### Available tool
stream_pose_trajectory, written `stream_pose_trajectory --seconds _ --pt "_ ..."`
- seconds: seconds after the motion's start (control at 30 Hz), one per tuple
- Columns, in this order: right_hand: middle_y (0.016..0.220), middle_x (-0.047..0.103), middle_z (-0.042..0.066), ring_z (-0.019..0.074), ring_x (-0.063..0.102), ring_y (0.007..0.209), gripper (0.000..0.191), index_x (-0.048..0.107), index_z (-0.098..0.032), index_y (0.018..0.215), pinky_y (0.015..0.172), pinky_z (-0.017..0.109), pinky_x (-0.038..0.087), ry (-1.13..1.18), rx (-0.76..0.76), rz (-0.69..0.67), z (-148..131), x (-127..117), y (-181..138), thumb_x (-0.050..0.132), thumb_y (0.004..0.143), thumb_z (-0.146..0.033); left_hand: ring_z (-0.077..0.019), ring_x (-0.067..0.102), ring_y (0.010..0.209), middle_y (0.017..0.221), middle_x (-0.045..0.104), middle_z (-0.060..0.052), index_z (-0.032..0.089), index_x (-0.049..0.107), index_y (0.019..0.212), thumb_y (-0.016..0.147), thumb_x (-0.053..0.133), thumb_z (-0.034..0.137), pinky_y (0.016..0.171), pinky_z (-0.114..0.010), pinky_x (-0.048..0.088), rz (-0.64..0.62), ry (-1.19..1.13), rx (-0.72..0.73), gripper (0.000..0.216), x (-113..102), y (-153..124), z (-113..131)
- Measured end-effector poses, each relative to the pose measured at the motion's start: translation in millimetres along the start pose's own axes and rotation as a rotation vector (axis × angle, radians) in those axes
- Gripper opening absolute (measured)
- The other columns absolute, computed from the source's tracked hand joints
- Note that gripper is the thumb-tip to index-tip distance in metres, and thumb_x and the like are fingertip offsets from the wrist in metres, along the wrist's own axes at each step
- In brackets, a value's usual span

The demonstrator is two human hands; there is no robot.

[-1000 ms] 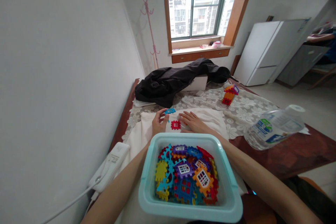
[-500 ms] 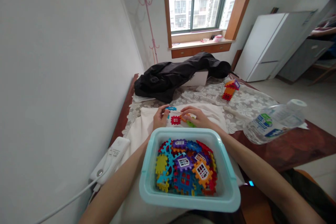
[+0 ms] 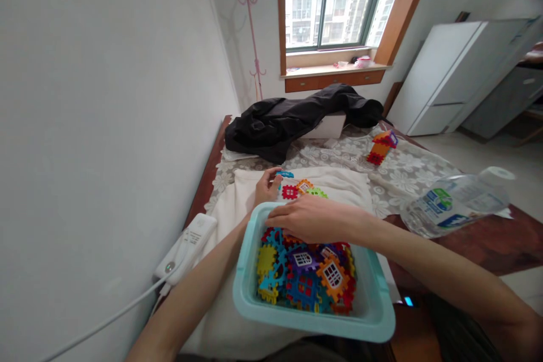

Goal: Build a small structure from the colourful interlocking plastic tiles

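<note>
- Nearest, a pale turquoise plastic tub (image 3: 375, 317) sits at the table edge on a white cloth (image 3: 229, 220), filled with interlocking plastic building tiles in many colours (image 3: 305, 280).
- Right hand (image 3: 311, 218) lies palm down over the far end of the tub, fingers spread on the tiles; whether it grips one cannot be told.
- Left hand (image 3: 266, 188) rests on the cloth beyond the tub, fingertips pinched on a small blue tile (image 3: 284, 174).
- Just beside that hand, a red tile (image 3: 289, 192), an orange tile (image 3: 304, 185) and a green tile (image 3: 317, 193) lie on the cloth, close together.
- To the left, a white power strip (image 3: 186, 246) with its cable.
- To the right, a clear plastic water bottle (image 3: 456, 202) on its side.
- Farther off, a small tower of assembled tiles (image 3: 380, 147) stands on the lace cover.
- Beyond, a black jacket (image 3: 292, 119) lies in a heap.
</note>
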State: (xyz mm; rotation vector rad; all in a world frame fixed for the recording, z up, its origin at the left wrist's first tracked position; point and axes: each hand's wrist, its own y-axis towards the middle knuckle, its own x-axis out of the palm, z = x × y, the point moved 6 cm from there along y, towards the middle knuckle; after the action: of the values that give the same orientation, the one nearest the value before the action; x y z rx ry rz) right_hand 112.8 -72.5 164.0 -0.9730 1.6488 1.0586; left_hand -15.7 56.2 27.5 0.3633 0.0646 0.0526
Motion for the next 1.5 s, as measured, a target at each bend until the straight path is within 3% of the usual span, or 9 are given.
stream_pose_trajectory --seconds 0.17,0.33,0.4,0.5,0.57,0.77,0.87,1.23,1.5 --pt "0.082 0.079 0.004 0.0181 0.067 0.060 0.018 0.075 -0.020 0.087 0.055 0.031 0.041 -0.170 0.028 0.005 0.7 27.7 12.2 0.074 0.086 -0.002 -0.0230 0.073 0.092 0.106 0.081 -0.012 0.017 0.076 0.118 0.091 0.077 0.068 0.089 -0.036 0.058 0.007 -0.091 -0.087 0.057 -1.7 2.0 -0.2" --pt "0.093 0.079 0.003 0.0186 0.070 0.074 0.006 0.074 -0.023 0.103 0.068 0.030 0.049 0.127 0.013 0.031 4.2 2.8 -4.3 0.071 0.100 -0.019 -0.0217 0.073 0.088 0.103 0.081 -0.012 0.016 0.076 0.124 0.086 0.078 0.076 0.082 -0.033 0.059 -0.029 -0.206 -0.165 0.071 -0.9 5.7 -10.5" --pt "0.096 0.079 0.003 0.0189 0.071 0.082 0.011 0.074 -0.025 0.111 0.076 0.030 0.053 0.340 0.059 0.130 20.6 -12.4 -15.4 0.064 0.106 -0.028 -0.0208 0.073 0.085 0.103 0.081 -0.012 0.017 0.076 0.128 0.083 0.079 0.079 0.078 -0.032 0.059 -0.065 -0.257 -0.202 0.076 1.0 6.7 -17.0" --pt "0.099 0.078 0.004 0.0206 0.071 0.087 0.023 0.074 -0.025 0.115 0.080 0.033 0.056 0.507 0.277 0.467 70.6 -21.6 -37.3 0.056 0.110 -0.037 -0.0198 0.072 0.082 0.098 0.080 -0.011 0.015 0.077 0.127 0.077 0.084 0.079 0.076 -0.031 0.059 -0.136 -0.302 -0.219 0.082 5.7 6.8 -24.1" --pt "0.101 0.079 0.006 0.0219 0.071 0.088 0.025 0.076 -0.023 0.114 0.080 0.034 0.057 0.511 0.366 0.611 102.0 -7.4 -49.5 0.060 0.108 -0.041 -0.0205 0.074 0.083 0.098 0.081 -0.012 0.014 0.078 0.124 0.072 0.089 0.077 0.078 -0.032 0.060 -0.189 -0.285 -0.215 0.082 10.0 5.6 -26.8" --pt "0.097 0.078 0.008 0.0253 0.070 0.090 0.024 0.078 -0.024 0.104 0.086 0.041 0.057 0.439 0.467 0.688 152.6 74.4 -65.1 0.066 0.101 -0.045 -0.0307 0.080 0.098 0.113 0.083 -0.017 0.014 0.080 0.122 0.069 0.090 0.078 0.092 -0.043 0.062 -0.270 -0.106 -0.202 0.084 17.9 0.0 -31.0" --pt "0.094 0.075 0.007 0.0246 0.068 0.086 0.021 0.076 -0.023 0.098 0.083 0.040 0.057 0.452 0.503 0.751 156.8 92.7 -70.2 0.069 0.098 -0.043 -0.0323 0.080 0.103 0.117 0.083 -0.018 0.013 0.080 0.124 0.077 0.084 0.079 0.096 -0.045 0.062 -0.267 -0.060 -0.179 0.080 17.3 -0.4 -28.5" --pt "0.090 0.076 0.004 0.0211 0.068 0.079 0.021 0.077 -0.022 0.094 0.077 0.035 0.056 0.761 0.575 0.856 167.5 100.2 -71.8 0.075 0.092 -0.043 -0.0332 0.079 0.106 0.119 0.082 -0.018 0.014 0.081 0.119 0.078 0.088 0.067 0.100 -0.047 0.062 -0.238 -0.042 -0.179 0.067 15.4 2.4 -24.7" --pt "0.095 0.077 0.006 0.0226 0.069 0.086 0.021 0.082 -0.023 0.096 0.079 0.036 0.056 0.611 0.616 0.856 165.2 97.8 -73.9 0.074 0.094 -0.042 -0.0337 0.078 0.111 0.125 0.081 -0.017 0.015 0.081 0.125 0.079 0.090 0.060 0.099 -0.046 0.063 -0.267 -0.075 -0.210 0.066 15.8 1.2 -20.6"
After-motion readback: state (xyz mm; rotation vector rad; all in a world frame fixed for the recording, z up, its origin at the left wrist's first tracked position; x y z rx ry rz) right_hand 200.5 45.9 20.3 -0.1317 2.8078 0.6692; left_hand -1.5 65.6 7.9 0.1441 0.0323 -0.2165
